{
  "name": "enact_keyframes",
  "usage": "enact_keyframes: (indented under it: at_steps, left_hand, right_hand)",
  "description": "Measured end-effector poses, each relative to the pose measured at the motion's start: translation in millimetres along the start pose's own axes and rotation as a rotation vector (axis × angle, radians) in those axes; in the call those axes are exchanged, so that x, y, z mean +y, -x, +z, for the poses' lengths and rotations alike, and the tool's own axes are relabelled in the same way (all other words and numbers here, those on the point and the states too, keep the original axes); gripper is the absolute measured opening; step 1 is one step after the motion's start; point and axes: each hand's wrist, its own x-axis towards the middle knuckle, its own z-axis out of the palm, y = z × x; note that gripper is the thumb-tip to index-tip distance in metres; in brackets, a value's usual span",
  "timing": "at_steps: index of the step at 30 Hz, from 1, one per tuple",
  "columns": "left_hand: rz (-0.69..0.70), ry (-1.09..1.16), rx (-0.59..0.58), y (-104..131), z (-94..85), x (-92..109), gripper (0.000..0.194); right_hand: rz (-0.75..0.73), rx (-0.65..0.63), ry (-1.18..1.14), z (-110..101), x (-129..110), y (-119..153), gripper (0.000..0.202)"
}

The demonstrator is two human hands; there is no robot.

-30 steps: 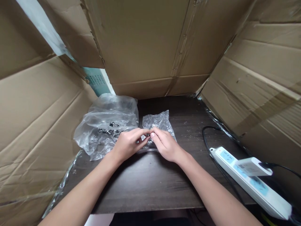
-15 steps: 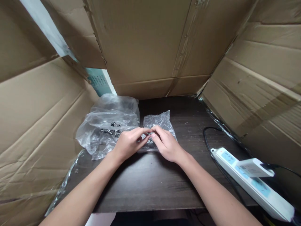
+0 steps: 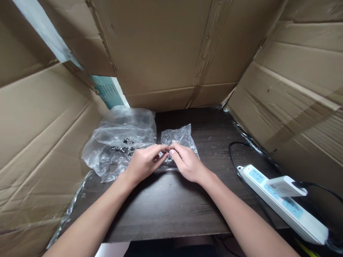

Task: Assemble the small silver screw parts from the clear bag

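My left hand (image 3: 144, 159) and my right hand (image 3: 188, 163) meet fingertip to fingertip over a small clear plastic bag (image 3: 183, 133). Pinched between them is a small metal screw (image 3: 167, 151), mostly covered by the fingers. Both hands grip it with thumb and forefinger. More small shiny metal bits show below the fingertips, on the small bag. Beside my left hand a larger clear plastic bag (image 3: 107, 139) lies spread, with several dark and silver metal screws (image 3: 123, 149) on it.
Cardboard walls (image 3: 160, 53) enclose the dark wooden table (image 3: 166, 210) at the back and sides. A white power strip (image 3: 289, 210) with a plugged-in white adapter (image 3: 286, 186) lies at the right, with a black cable (image 3: 230, 157) looping beside it.
The camera view has shifted slightly, so everything sits a little further left. My hands stay together; the right fingertips now cover more of the screw.
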Motion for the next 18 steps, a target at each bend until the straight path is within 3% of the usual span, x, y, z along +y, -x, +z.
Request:
enact_keyframes:
  at_steps: [18]
  left_hand:
    - [0.002, 0.003, 0.002, -0.6, 1.1, 1.6, 0.012]
  right_hand:
    - [-0.005, 0.011, 0.021, 2.8, 2.6, 0.0, 0.023]
